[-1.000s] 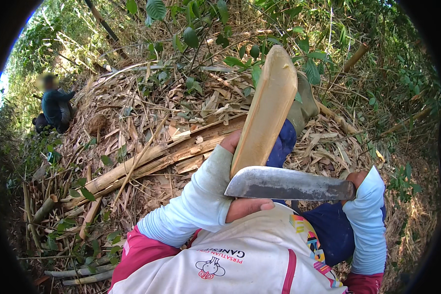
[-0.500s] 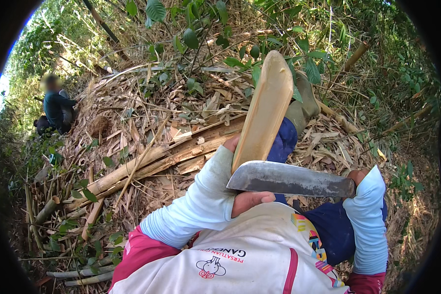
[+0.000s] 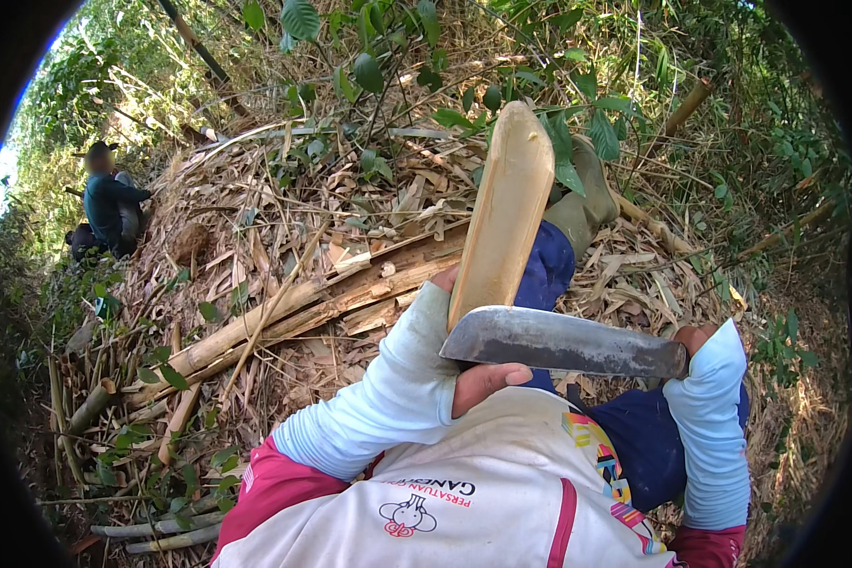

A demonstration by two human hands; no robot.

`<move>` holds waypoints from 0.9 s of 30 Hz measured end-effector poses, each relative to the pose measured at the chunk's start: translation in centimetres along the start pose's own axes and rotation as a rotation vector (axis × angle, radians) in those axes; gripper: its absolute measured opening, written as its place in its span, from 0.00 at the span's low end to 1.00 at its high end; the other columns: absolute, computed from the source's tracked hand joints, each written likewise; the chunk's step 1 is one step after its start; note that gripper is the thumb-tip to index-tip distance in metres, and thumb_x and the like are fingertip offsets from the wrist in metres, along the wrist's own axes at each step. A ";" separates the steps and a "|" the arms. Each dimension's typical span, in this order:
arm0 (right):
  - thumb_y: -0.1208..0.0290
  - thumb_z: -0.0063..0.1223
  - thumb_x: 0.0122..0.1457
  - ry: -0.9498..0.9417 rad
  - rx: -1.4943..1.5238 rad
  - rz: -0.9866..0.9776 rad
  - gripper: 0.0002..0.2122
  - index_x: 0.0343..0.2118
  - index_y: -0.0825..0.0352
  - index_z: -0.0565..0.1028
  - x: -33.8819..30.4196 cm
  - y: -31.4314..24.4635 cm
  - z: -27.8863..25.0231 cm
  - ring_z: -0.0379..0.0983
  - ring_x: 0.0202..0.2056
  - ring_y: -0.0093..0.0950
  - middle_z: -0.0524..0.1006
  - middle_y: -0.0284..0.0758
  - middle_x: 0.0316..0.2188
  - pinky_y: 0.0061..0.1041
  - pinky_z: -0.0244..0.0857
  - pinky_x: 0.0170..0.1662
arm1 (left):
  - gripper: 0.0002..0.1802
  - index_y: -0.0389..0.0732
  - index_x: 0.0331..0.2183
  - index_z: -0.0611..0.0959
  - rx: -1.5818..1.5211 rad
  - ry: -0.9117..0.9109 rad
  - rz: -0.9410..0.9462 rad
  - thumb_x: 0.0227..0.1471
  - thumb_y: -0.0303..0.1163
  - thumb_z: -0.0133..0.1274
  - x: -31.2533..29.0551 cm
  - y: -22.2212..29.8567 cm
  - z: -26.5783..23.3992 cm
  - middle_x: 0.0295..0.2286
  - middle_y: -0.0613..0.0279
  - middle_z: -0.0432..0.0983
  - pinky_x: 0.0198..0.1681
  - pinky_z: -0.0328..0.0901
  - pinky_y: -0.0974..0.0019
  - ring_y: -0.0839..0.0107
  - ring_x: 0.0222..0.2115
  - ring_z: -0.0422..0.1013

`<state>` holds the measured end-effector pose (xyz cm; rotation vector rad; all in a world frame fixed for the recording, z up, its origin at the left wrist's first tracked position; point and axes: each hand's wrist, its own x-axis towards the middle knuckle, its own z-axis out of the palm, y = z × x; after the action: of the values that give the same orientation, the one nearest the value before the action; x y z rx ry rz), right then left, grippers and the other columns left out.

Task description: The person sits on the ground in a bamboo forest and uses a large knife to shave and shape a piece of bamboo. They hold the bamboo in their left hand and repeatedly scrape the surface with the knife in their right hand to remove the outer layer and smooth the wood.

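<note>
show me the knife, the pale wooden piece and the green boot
Knife (image 3: 563, 342), head view: middle of its blade.
Pale wooden piece (image 3: 504, 210), head view: middle of its upward face.
Green boot (image 3: 593, 192), head view: its visible side.

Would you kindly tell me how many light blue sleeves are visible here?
2: one sleeve leads to the left grip, which holds a pale wooden piece; the other leads to the right grip, which holds the knife.
</note>
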<state>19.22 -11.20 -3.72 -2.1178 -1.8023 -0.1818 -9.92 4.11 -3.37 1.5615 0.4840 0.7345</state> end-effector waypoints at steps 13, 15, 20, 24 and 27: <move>0.80 0.64 0.26 0.041 -0.011 -0.049 0.16 0.24 0.64 0.74 0.4 -0.5 -0.1 0.65 0.22 0.38 0.68 0.36 0.18 0.32 0.59 0.27 | 0.48 0.36 0.60 0.55 -0.149 0.092 -0.106 0.45 0.25 0.67 -0.3 -0.2 0.8 0.45 0.58 0.73 0.49 0.66 0.68 0.73 0.45 0.71; 0.76 0.64 0.27 0.050 -0.026 -0.023 0.16 0.25 0.63 0.74 0.0 -0.2 0.3 0.65 0.24 0.37 0.69 0.35 0.19 0.35 0.58 0.32 | 0.46 0.36 0.60 0.56 -0.156 0.103 -0.118 0.45 0.24 0.66 -0.3 -0.2 0.8 0.44 0.59 0.73 0.49 0.66 0.69 0.74 0.45 0.71; 0.78 0.64 0.27 0.062 -0.032 -0.068 0.15 0.22 0.63 0.72 0.5 -0.7 -0.1 0.64 0.22 0.38 0.68 0.36 0.18 0.33 0.58 0.27 | 0.43 0.35 0.58 0.59 -0.134 0.118 -0.129 0.45 0.24 0.66 -0.4 -0.3 0.9 0.43 0.59 0.74 0.48 0.66 0.69 0.74 0.44 0.72; 0.78 0.63 0.27 0.067 -0.058 -0.063 0.14 0.23 0.63 0.72 0.5 -0.9 -0.2 0.64 0.22 0.38 0.68 0.36 0.18 0.34 0.57 0.28 | 0.38 0.35 0.54 0.62 -0.154 0.159 -0.149 0.46 0.25 0.66 -0.4 -0.2 1.1 0.41 0.59 0.74 0.46 0.68 0.69 0.74 0.42 0.72; 0.78 0.62 0.27 0.065 -0.091 -0.052 0.14 0.23 0.63 0.72 0.5 -0.8 -0.2 0.64 0.23 0.39 0.68 0.36 0.18 0.34 0.57 0.29 | 0.35 0.35 0.51 0.64 -0.108 0.160 -0.159 0.46 0.26 0.66 -0.4 -0.4 1.1 0.40 0.59 0.74 0.45 0.68 0.70 0.74 0.41 0.72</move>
<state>18.51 -10.75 -3.23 -2.1013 -1.8453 -0.3487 -9.39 3.14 -3.84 1.3533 0.6680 0.7530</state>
